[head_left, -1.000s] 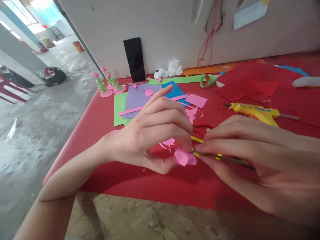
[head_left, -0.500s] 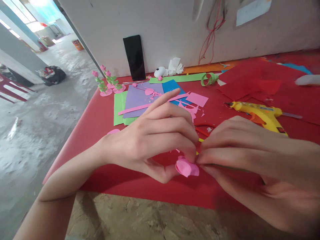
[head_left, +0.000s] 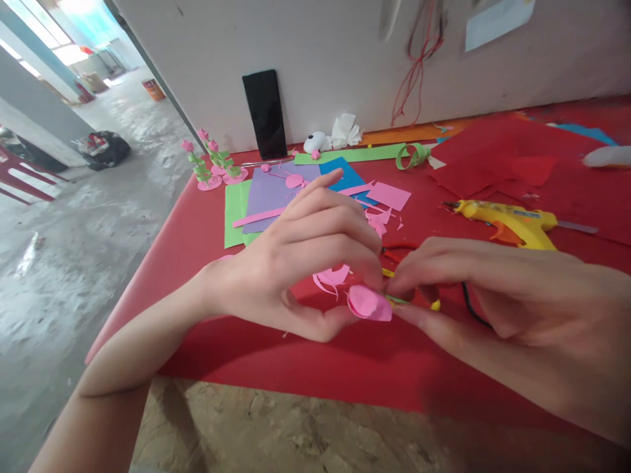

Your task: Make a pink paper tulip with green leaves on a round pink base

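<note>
- pink paper roll (head_left: 369, 303) held just above the red table (head_left: 207, 230), near its front edge; curled into a small cone, open end towards the camera
- left hand (head_left: 290, 276): thumb under, fingertips on top, pinched shut on the roll; looks like it keeps the curl from springing open
- right hand (head_left: 497, 295): fingers closed on a thin green stick (head_left: 400, 301) running into the roll's side; likely the core the paper winds on
- pink offcuts (head_left: 330, 277) on the table right behind the roll, partly hidden by the left hand
- yellow glue gun (head_left: 507, 220) lies beyond the right hand, towards the right edge
- stacked coloured sheets (head_left: 266, 197) mid-table; paper flower stems (head_left: 211, 164) at the back left corner; black phone (head_left: 265, 115) leaning on the wall at the back edge
- nothing sits between the hands and the roll
</note>
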The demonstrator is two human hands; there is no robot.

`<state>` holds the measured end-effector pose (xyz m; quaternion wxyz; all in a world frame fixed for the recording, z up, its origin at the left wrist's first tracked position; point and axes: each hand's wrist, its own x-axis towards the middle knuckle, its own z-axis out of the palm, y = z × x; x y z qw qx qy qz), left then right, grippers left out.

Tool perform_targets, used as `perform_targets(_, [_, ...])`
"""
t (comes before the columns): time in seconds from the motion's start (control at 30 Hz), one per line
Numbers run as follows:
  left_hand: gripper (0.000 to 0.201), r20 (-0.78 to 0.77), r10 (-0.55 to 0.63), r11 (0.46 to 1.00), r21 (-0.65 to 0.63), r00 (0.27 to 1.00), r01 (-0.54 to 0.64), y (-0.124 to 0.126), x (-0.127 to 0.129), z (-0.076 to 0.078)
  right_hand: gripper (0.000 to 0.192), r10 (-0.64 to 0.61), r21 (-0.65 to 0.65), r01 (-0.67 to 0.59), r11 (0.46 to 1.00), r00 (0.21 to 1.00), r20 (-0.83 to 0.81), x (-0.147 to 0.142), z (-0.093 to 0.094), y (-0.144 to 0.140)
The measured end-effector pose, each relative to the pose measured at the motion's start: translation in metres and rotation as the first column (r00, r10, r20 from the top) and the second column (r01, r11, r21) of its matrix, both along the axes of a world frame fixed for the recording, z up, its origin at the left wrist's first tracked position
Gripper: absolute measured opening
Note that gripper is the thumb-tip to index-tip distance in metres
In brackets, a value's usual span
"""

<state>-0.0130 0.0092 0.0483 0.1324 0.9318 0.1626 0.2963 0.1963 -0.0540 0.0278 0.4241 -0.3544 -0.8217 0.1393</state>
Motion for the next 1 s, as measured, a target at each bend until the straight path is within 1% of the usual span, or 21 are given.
perform_targets(0.03, [0.021,0.006,0.024,1.000,-0.019,1.000,-0.024,0.000,0.000,0.000,0.014,0.001,0.004,-0.001,1.000,1.000,-0.007,-0.001,0.001,0.001])
perform_targets(0.1, [0.017,0.038,0.029,1.000,0.005,0.999,-0.029,0.000,0.000,0.000,0.015,-0.003,0.010,0.003,1.000,1.000,0.002,-0.001,0.004,0.002])
perform_targets(0.2, [0.010,0.085,-0.018,0.990,0.140,0.996,0.006,0.003,-0.001,-0.002,0.011,-0.017,0.044,0.017,0.999,1.000,0.008,-0.001,0.007,0.004])
perform_targets(0.27, [0.014,0.123,-0.047,0.974,0.228,0.991,0.018,0.006,-0.002,-0.004,0.007,-0.049,0.073,0.048,0.996,0.999,0.005,0.000,0.007,0.004])
perform_targets(0.33, [0.023,0.180,-0.095,0.955,0.295,0.979,0.038,0.009,-0.004,-0.006,0.005,-0.107,0.083,0.106,0.991,0.994,-0.003,0.002,0.006,0.004])
perform_targets(0.4, [0.031,0.229,-0.109,0.950,0.310,0.967,0.034,0.008,-0.006,-0.009,0.007,-0.165,0.072,0.165,0.984,0.986,-0.004,0.004,0.003,0.003])
perform_targets(0.43, [0.032,0.255,-0.081,0.958,0.287,0.963,0.005,0.007,-0.006,-0.009,0.008,-0.186,0.073,0.186,0.980,0.983,-0.005,0.005,0.002,0.003])
perform_targets(0.47, [0.030,0.279,-0.020,0.971,0.234,0.960,-0.048,0.004,-0.006,-0.010,0.009,-0.196,0.092,0.195,0.976,0.981,-0.007,0.005,0.001,0.003])
perform_targets(0.53, [0.022,0.368,0.125,0.981,0.092,0.921,-0.170,0.000,-0.005,-0.011,0.013,-0.204,0.157,0.200,0.967,0.979,0.008,0.004,0.000,0.004])
perform_targets(0.57, [0.017,0.411,0.181,0.979,0.010,0.893,-0.203,-0.002,-0.004,-0.012,0.014,-0.211,0.195,0.202,0.960,0.977,0.023,0.003,0.000,0.004])
perform_targets(0.6, [0.015,0.479,0.198,0.978,-0.044,0.855,-0.202,-0.003,-0.003,-0.012,0.014,-0.218,0.228,0.203,0.952,0.975,0.040,0.003,0.001,0.005])
perform_targets(0.63, [0.015,0.496,0.209,0.978,-0.106,0.843,-0.180,-0.004,-0.002,-0.013,0.013,-0.228,0.255,0.207,0.945,0.972,0.056,0.002,0.001,0.006])
perform_targets(0.67, [0.029,0.463,0.271,0.958,-0.213,0.844,-0.191,-0.004,0.000,-0.013,0.011,-0.243,0.276,0.215,0.937,0.967,0.071,0.002,0.002,0.007])
perform_targets(0.7, [0.033,0.472,0.211,0.971,-0.203,0.856,-0.128,-0.004,0.001,-0.013,0.010,-0.255,0.288,0.220,0.932,0.963,0.087,0.001,0.003,0.007])
perform_targets(0.73, [0.032,0.405,0.190,0.965,-0.246,0.894,-0.094,-0.004,0.002,-0.013,0.010,-0.261,0.303,0.222,0.927,0.960,0.096,0.001,0.004,0.007])
perform_targets(0.77, [0.034,0.311,0.216,0.941,-0.318,0.925,-0.113,-0.005,0.004,-0.013,0.009,-0.266,0.315,0.221,0.923,0.958,0.106,0.001,0.005,0.006])
perform_targets(0.83, [0.037,0.209,0.184,0.925,-0.368,0.960,-0.098,-0.008,0.007,-0.014,0.010,-0.278,0.330,0.226,0.916,0.953,0.118,0.000,0.006,0.005])
perform_targets(1.0, [0.030,0.192,0.172,0.900,-0.429,0.966,-0.074,-0.018,0.013,-0.018,0.013,-0.296,0.339,0.241,0.910,0.947,0.122,-0.001,0.001,0.003])
